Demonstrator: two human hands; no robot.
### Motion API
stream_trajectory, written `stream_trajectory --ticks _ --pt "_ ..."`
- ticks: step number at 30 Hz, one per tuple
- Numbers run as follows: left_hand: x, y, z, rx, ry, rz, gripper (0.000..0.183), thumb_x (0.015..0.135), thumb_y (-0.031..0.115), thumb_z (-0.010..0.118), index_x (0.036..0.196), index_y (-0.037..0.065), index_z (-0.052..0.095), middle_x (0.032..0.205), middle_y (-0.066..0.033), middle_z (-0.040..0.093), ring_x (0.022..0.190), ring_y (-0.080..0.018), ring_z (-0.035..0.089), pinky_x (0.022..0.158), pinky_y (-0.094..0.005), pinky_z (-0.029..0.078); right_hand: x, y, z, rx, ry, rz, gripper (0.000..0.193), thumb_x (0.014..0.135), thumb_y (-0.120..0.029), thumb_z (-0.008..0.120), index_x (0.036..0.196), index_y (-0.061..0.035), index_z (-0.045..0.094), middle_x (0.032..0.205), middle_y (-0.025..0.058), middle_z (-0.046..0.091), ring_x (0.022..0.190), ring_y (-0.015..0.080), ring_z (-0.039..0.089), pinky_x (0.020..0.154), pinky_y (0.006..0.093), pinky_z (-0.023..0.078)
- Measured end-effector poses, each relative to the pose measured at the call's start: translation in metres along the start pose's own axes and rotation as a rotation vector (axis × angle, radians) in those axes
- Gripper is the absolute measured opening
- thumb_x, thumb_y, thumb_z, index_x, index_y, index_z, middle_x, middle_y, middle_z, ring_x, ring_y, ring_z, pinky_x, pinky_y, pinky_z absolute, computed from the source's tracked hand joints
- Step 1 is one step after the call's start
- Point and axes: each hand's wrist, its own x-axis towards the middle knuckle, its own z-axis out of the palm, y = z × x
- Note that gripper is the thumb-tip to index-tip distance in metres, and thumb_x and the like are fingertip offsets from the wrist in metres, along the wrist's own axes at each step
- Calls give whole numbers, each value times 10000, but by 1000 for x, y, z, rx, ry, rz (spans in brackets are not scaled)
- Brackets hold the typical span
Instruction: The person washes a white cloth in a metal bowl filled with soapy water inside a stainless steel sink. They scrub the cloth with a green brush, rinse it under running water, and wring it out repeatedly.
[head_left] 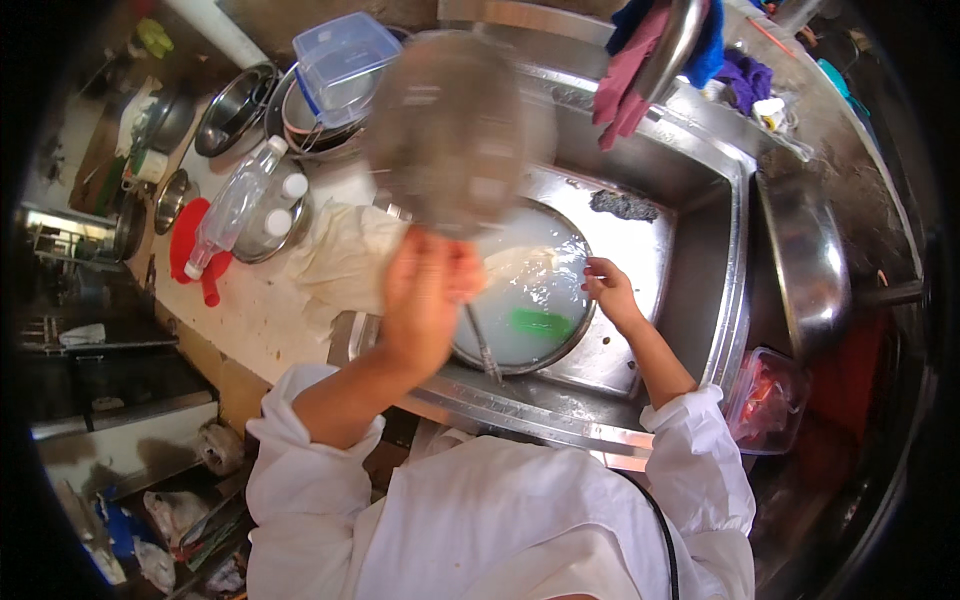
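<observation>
Left hand (425, 285): grip is clamping onto the near end of a blurred round grey utensil (450, 130), which is hovering over the far-left side of the basin (520, 371). Right hand (612, 290): fingers are sitting at the basin's right rim; whether this grip is clamping remains indiscernible. Basin is standing in the steel sink (692, 300), holding cloudy liquid (505, 290) and a green object (541, 323).
</observation>
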Motion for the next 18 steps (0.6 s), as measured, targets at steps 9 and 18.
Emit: stream_trajectory --ticks 9,18 --pt "21 -115 67 681 -671 565 201 786 71 538 981 40 504 798 -118 507 762 -294 525 692 -377 430 -85 -75 -107 1016 -264 -117 632 841 -481 433 1268 -26 334 1200 237 434 1047 348 487 812 450 469" --pt "2 -235 -16 954 -977 545 122 748 148 562 847 79 551 694 -62 417 672 -221 472 619 -325 399 -150 -39 -102 756 -249 356 536 847 -290 513 1266 -7 332 1153 267 467 948 379 563 725 469 510"
